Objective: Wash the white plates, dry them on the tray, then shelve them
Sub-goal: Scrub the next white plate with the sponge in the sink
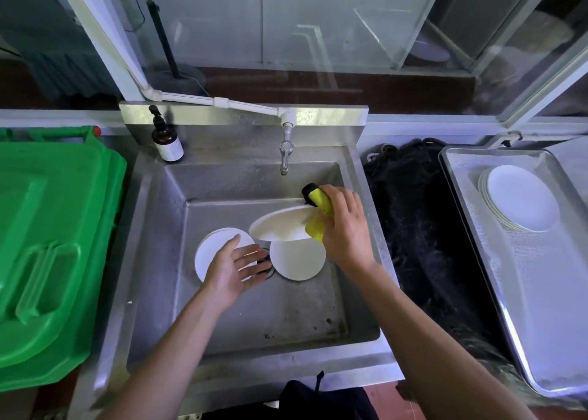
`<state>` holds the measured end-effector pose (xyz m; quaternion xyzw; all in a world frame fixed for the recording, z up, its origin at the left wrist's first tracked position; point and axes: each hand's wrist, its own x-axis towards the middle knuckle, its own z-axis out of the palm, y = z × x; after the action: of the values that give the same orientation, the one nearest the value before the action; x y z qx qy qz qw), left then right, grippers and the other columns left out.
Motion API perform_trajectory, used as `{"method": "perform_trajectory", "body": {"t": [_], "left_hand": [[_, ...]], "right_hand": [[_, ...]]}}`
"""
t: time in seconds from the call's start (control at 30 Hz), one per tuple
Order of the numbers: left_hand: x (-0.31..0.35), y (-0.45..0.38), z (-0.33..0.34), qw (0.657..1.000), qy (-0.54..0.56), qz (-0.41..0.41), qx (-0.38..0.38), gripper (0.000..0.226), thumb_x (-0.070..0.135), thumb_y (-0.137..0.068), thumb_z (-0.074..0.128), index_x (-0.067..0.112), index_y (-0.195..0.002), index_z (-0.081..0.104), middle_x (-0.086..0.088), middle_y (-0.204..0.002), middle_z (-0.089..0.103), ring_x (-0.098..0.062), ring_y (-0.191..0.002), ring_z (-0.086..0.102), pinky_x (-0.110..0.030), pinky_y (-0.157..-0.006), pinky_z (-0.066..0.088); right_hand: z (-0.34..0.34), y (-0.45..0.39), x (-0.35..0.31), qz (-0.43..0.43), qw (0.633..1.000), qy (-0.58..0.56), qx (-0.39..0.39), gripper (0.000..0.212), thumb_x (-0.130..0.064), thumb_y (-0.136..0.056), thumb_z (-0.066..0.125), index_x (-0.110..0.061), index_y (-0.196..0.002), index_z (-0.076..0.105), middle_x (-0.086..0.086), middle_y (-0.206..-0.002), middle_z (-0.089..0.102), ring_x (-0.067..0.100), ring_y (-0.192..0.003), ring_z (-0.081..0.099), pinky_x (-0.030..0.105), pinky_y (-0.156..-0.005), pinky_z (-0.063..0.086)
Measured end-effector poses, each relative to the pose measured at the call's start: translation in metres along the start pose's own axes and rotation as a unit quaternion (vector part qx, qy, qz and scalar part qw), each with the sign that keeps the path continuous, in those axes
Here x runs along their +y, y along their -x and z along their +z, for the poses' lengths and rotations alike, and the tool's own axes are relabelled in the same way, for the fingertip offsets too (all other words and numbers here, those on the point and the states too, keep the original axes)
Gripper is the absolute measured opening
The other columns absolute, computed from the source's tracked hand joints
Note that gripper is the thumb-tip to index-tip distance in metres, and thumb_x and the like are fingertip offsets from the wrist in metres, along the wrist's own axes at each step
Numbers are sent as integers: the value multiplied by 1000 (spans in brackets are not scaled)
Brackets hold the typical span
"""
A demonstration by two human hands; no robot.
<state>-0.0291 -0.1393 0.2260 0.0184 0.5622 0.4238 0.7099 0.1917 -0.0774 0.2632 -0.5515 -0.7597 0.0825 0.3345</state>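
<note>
While the tilted plate (pixel 281 224) hangs over the sink (pixel 222 318), the right hand (pixel 345 228) grasps it, seemingly through a yellow cloth (pixel 321 203). Stiff, light, probably slick when wet; best pinched at the rim. Left hand (pixel 234 268) hovers with fingers released over the near-left plates (pixel 211 251). Washed plates (pixel 521 198) sit on the tray (pixel 541 292), far right.

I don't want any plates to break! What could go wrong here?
The right hand holds the lifted plate by one edge through the yellow cloth, so it might slip and land on the plate lying below it in the sink. The left hand is open and not supporting it.
</note>
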Motion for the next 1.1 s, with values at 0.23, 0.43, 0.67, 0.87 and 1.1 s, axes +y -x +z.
{"method": "perform_trajectory", "body": {"t": [0.23,0.43,0.67,0.87,1.1], "left_hand": [[22,6,71,994,101,-8,-32,41,31,-101,57,0,-127,56,-27,-116,71,-40,-87,75,-32,-57,60],[28,6,99,987,154,22,-39,26,0,-99,50,-16,-118,56,-31,-94,72,-38,-75,75,-38,-56,61],[19,5,110,990,97,90,45,9,-7,-96,51,-2,-95,59,-18,-95,66,-29,-85,68,-37,-50,59],[9,9,111,984,65,144,82,26,-8,-94,54,-6,-119,59,-24,-109,67,-31,-89,68,-38,-48,59],[-16,19,109,982,25,169,87,28,-8,-93,55,6,-117,61,-20,-106,69,-35,-90,68,-41,-53,60]], "right_hand": [[-3,11,7,-33,999,2,34,49,8,-83,61,-9,-129,56,8,-120,58,29,-104,51,39,-95,43],[-11,22,34,-35,999,-8,20,61,13,-79,69,-12,-133,52,7,-127,55,29,-104,50,36,-93,41],[-22,26,60,-88,991,-11,-98,51,-5,-96,53,-9,-146,50,11,-141,52,35,-117,51,48,-99,46],[-38,23,56,-78,977,-51,-193,82,3,-95,56,-17,-162,14,9,-156,37,33,-133,40,40,-113,37],[-49,4,33,65,939,-216,-258,70,-11,-97,59,-40,-152,29,-9,-153,44,10,-135,42,22,-106,34]]}}
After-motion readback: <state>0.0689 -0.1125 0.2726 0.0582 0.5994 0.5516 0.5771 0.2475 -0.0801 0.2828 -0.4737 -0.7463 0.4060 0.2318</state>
